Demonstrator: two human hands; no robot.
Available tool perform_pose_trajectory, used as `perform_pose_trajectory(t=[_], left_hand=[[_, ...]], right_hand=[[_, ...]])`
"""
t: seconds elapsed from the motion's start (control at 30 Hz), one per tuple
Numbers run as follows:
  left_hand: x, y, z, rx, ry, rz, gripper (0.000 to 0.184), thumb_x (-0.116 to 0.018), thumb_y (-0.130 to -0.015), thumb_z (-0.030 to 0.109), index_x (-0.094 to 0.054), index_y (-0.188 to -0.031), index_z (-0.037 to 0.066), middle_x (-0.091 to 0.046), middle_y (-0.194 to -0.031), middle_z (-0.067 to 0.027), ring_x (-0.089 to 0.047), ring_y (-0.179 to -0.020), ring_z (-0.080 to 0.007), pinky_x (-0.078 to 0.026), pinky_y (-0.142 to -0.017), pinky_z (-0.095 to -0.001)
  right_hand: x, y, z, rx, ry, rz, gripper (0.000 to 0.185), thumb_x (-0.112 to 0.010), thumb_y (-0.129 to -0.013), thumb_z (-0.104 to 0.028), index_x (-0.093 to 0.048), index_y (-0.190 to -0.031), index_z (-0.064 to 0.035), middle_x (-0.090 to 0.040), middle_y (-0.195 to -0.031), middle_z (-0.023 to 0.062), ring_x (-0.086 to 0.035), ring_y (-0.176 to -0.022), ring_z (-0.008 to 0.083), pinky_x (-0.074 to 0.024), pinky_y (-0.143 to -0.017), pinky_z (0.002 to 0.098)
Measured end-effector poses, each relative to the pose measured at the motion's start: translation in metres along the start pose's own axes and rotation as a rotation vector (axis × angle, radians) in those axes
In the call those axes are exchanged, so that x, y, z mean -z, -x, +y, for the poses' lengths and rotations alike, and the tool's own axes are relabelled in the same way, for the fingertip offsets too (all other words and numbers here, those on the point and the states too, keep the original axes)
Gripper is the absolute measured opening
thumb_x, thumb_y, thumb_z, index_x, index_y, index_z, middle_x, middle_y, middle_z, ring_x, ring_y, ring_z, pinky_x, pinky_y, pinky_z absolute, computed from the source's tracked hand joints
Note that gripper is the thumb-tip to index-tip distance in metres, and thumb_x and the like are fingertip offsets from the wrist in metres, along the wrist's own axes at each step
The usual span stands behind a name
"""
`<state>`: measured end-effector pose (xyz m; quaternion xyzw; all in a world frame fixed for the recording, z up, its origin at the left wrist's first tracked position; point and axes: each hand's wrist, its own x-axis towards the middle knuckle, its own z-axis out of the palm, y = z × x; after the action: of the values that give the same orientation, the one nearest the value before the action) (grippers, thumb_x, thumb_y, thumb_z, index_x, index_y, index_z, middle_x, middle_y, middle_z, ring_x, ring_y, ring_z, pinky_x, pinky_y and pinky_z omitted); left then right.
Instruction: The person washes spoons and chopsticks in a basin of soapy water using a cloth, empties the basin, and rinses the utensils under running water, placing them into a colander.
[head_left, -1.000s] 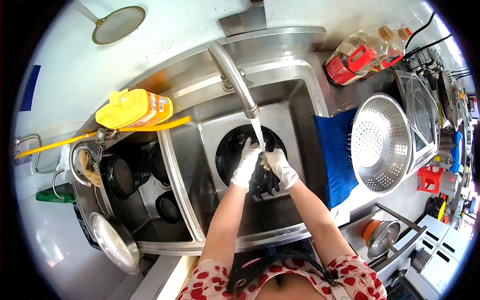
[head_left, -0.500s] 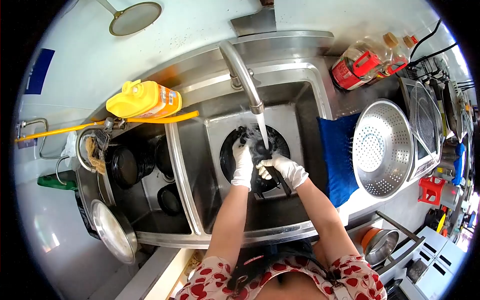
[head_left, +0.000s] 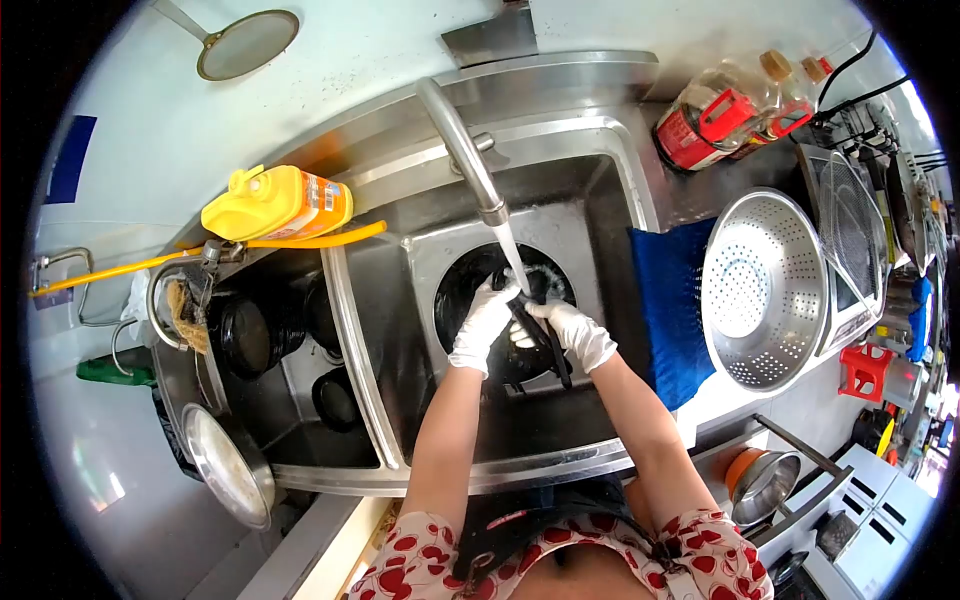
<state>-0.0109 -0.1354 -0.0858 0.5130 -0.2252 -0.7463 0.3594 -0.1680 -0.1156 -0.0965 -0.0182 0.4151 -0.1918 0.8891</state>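
Observation:
Water runs from the faucet (head_left: 470, 160) onto my white-gloved hands in the right sink basin. My right hand (head_left: 575, 330) is closed around long black-handled utensils (head_left: 545, 345), whose handles point down towards me. My left hand (head_left: 487, 322) has its fingers closed at the upper end of the same utensils, under the stream. The utensils' far ends are hidden by the fingers and water, so their exact kind is unclear. Beneath both hands sits a round black pan or basin (head_left: 455, 285) with water in it.
The left basin holds several black round dishes (head_left: 250, 335). A yellow jug (head_left: 285, 203) and a yellow hose (head_left: 330, 240) lie behind it. A metal bowl (head_left: 228, 465) leans at the left edge. On the right are a blue cloth (head_left: 670, 310), a colander (head_left: 765, 290) and bottles (head_left: 700, 125).
My left hand has moved right and down, closer to my right hand, onto the utensils' upper end. The round black head seen under the water earlier is now covered. The view has shifted slightly.

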Motion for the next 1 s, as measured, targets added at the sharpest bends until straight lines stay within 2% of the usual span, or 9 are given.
perform_pose_trajectory(t=[0.2,0.33,0.47,0.6,0.67,0.77,0.9,0.93,1.0], left_hand=[[-0.008,0.017,0.014,0.295,-0.066,-0.099,0.02,-0.063,-0.084,0.018,-0.057,-0.088,-0.001,-0.053,-0.052,-0.0065,-0.046,-0.035,-0.0168,-0.037,-0.034,-0.0289],[-0.016,0.007,0.022,0.17,-0.07,0.009,0.03,-0.06,-0.082,0.013,-0.052,-0.105,-0.006,-0.06,-0.067,-0.0145,-0.051,-0.033,-0.0206,-0.044,-0.029,-0.0315],[0.001,-0.019,0.016,0.009,-0.018,-0.102,0.045,-0.063,-0.076,-0.001,-0.046,-0.118,-0.002,-0.062,-0.073,-0.012,-0.053,-0.04,-0.0155,-0.046,-0.035,-0.027],[0.001,-0.006,0.029,-0.004,-0.35,-0.193,0.017,-0.067,-0.081,0.015,-0.065,-0.077,-0.002,-0.058,-0.057,-0.0053,-0.054,-0.045,-0.0129,-0.043,-0.04,-0.0245],[0.003,0.003,0.026,0.116,-0.552,-0.122,0.031,-0.061,-0.085,0.028,-0.066,-0.083,-0.002,-0.06,-0.058,-0.0061,-0.056,-0.051,-0.0114,-0.045,-0.078,-0.0331],[0.0,-0.002,0.018,-0.084,-0.453,0.048,0.029,-0.061,-0.085,0.023,-0.062,-0.096,-0.004,-0.063,-0.068,-0.0059,-0.058,-0.063,-0.0111,-0.043,-0.084,-0.0306],[0.001,-0.004,0.035,-0.297,-0.166,0.042,0.012,-0.06,-0.087,0.013,-0.06,-0.09,0.001,-0.061,-0.075,-0.0018,-0.054,-0.067,-0.0086,-0.043,-0.065,-0.0242],[0.017,-0.015,0.032,-0.2,-0.176,-0.016,0.009,-0.06,-0.087,0.011,-0.059,-0.087,0.002,-0.057,-0.071,-0.0013,-0.051,-0.063,-0.0091,-0.041,-0.058,-0.0243],[0.042,-0.021,0.01,-0.146,-0.178,0.067,0.004,-0.057,-0.086,0.006,-0.055,-0.088,0.003,-0.056,-0.07,-0.0034,-0.053,-0.061,-0.013,-0.042,-0.059,-0.0267]], right_hand=[[-0.002,-0.012,0.009,0.08,0.298,-0.174,0.024,-0.057,-0.09,-0.023,-0.051,-0.088,-0.0005,-0.058,-0.07,0.0123,-0.058,-0.058,0.0212,-0.0487,-0.051,0.0336],[-0.003,-0.016,0.004,0.191,0.184,-0.14,0.022,-0.064,-0.085,-0.023,-0.055,-0.083,-0.003,-0.059,-0.066,0.0056,-0.058,-0.056,0.0157,-0.0465,-0.048,0.0293],[-0.007,-0.026,-0.024,0.417,0.435,-0.101,0.013,-0.062,-0.084,-0.014,-0.061,-0.086,-0.001,-0.062,-0.071,0.0054,-0.058,-0.058,0.0129,-0.0455,-0.054,0.0245],[-0.018,-0.01,-0.027,0.426,0.639,-0.036,0.016,-0.06,-0.084,-0.012,-0.061,-0.088,0.0032,-0.064,-0.075,0.0081,-0.059,-0.066,0.0143,-0.0477,-0.061,0.0265],[0.012,-0.042,-0.009,0.346,0.615,-0.088,0.036,-0.062,-0.083,-0.015,-0.05,-0.111,0.0031,-0.063,-0.079,0.0102,-0.06,-0.067,0.015,-0.0483,-0.063,0.0273],[0.021,-0.043,0.011,0.394,0.471,-0.251,0.061,-0.066,-0.082,-0.024,-0.036,-0.126,0.0047,-0.063,-0.09,0.012,-0.061,-0.071,0.0154,-0.0491,-0.066,0.0269],[0.099,-0.072,0.05,0.134,0.868,0.43,0.039,-0.072,-0.074,-0.028,-0.062,-0.102,-0.0021,-0.065,-0.085,0.0092,-0.062,-0.081,0.0208,-0.0483,-0.075,0.0308],[0.08,-0.071,0.045,0.19,1.161,0.717,0.036,-0.07,-0.071,-0.03,-0.066,-0.092,-0.0015,-0.064,-0.093,0.0221,-0.06,-0.097,0.0305,-0.0447,-0.089,0.0348],[0.07,-0.084,0.061,0.251,0.973,0.927,0.063,-0.073,-0.067,-0.038,-0.054,-0.114,-0.0006,-0.059,-0.111,0.0203,-0.058,-0.103,0.0302,-0.0447,-0.09,0.0358]])
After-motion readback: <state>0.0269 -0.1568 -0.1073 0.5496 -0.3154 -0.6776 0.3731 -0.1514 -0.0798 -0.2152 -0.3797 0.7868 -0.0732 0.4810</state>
